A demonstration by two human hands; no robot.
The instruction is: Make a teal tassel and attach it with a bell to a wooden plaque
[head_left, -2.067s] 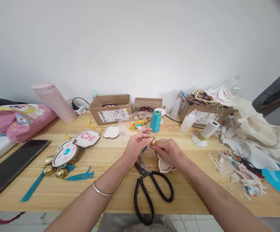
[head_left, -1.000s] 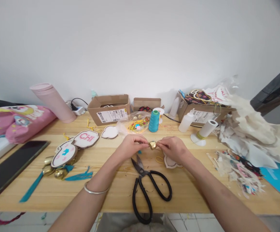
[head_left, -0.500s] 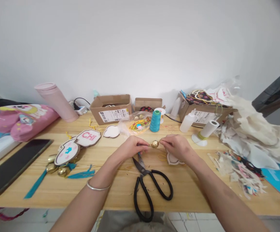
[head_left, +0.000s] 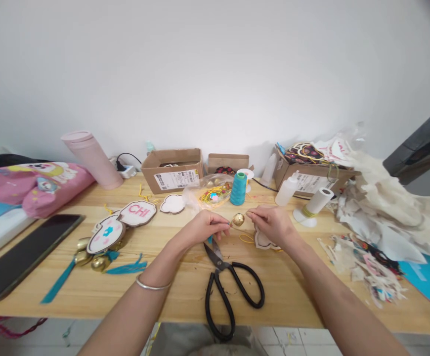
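A small round gold bell (head_left: 238, 220) is suspended between my two hands above the table. My left hand (head_left: 206, 228) pinches it at its left end, and a bit of blue tassel (head_left: 210, 240) shows beneath those fingers. Close to the bell's right side, the fingertips of my right hand (head_left: 273, 225) are pressed together; what they grip is too thin to make out. Black-handled scissors (head_left: 219, 267) lie partly spread below the hands. Under my right hand sits a white padded, cloud-shaped piece (head_left: 263, 241), partly hidden, with a yellow cord (head_left: 246, 240) beside it.
A blue thread cone (head_left: 239, 189) and a plastic bag (head_left: 215, 193) of cords stand behind my hands. Cardboard boxes (head_left: 174, 180) line the wall. Embroidered pieces (head_left: 138, 212) with bells and tassels lie left, near a phone (head_left: 25, 257). Fabric scraps (head_left: 370, 272) are at right.
The bell has tilted slightly, and a small gap shows between it and my right fingertips. The view has shifted a little; both hands keep their pinch.
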